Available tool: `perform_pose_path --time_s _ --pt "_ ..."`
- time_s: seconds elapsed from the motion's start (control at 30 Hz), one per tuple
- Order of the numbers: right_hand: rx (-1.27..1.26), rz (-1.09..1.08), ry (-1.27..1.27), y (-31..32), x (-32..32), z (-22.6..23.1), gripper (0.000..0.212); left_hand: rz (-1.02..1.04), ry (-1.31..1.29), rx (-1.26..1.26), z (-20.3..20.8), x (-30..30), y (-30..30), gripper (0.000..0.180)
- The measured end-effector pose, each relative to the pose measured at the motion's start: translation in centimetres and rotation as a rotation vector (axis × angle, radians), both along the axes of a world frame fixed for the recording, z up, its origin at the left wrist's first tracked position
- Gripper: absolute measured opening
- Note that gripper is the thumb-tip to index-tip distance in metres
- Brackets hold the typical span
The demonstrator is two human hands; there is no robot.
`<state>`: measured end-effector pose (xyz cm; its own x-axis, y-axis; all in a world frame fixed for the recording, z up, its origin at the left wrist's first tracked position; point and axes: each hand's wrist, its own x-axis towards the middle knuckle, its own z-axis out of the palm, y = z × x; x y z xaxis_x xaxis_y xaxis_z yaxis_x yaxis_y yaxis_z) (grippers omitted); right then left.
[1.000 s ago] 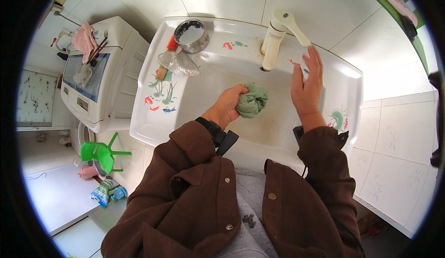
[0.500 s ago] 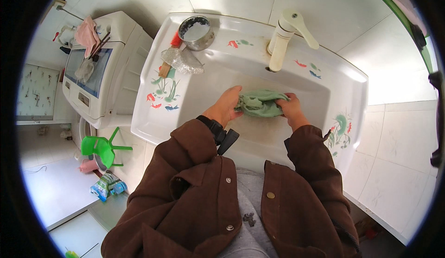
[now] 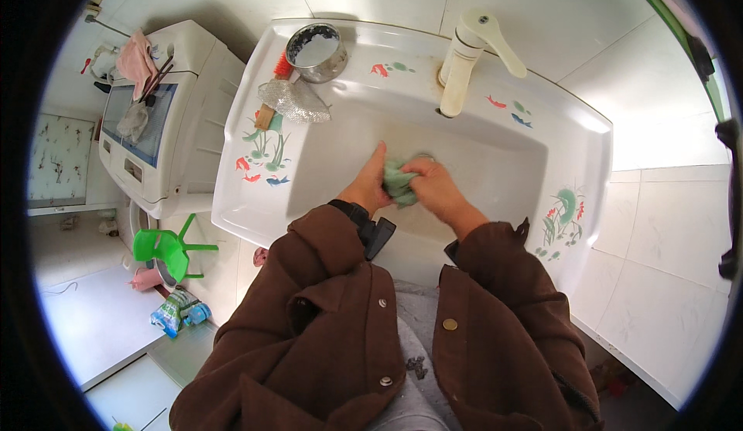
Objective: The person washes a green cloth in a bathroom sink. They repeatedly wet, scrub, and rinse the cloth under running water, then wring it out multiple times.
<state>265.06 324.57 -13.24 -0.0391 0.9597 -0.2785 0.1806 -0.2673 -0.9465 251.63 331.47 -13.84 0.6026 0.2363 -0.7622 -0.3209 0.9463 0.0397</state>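
Note:
A wet-looking green cloth (image 3: 398, 184) is bunched into a small wad between my two hands, over the basin of a white sink (image 3: 495, 152). My left hand (image 3: 368, 183) is closed against the cloth's left side, thumb pointing up. From the right, my right hand (image 3: 438, 190) grips the cloth with its fingers folded over the top. Much of the wad is hidden by the fingers. Behind the hands stands a cream single-lever faucet (image 3: 461, 71), its spout above the basin's back edge.
On the sink's back left corner sit a metal bowl (image 3: 317, 53) with white contents, a brush with red bristles (image 3: 282, 66) and a silvery mesh cloth (image 3: 295, 101). Left of the sink are a white washing machine (image 3: 174, 121) and a green plastic chair (image 3: 172, 250).
The cloth was stretched wider between my hands and is now squeezed into a compact bunch. My right hand has moved left, close to my left hand.

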Motion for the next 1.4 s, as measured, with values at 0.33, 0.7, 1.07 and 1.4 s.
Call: perform_pose_path --time_s 0.33,0.7,1.07,1.4 --pt "0.376 -0.320 -0.283 0.5 -3.1 3.8 0.024 0.051 -0.151 0.346 -0.9 1.9 -0.5 0.028" --pt "-0.041 -0.288 -0.661 0.6 4.9 -3.4 0.032 -0.118 0.313 0.573 2.4 3.4 -1.7 0.045" --pt "-0.237 -0.452 -0.155 -0.5 5.1 -4.8 0.038 -0.212 0.558 0.231 0.4 1.3 -1.4 0.065" --pt "0.325 -0.105 -0.099 -0.3 -3.5 3.7 0.016 -0.174 0.150 0.333 3.0 -0.2 -0.3 0.043"
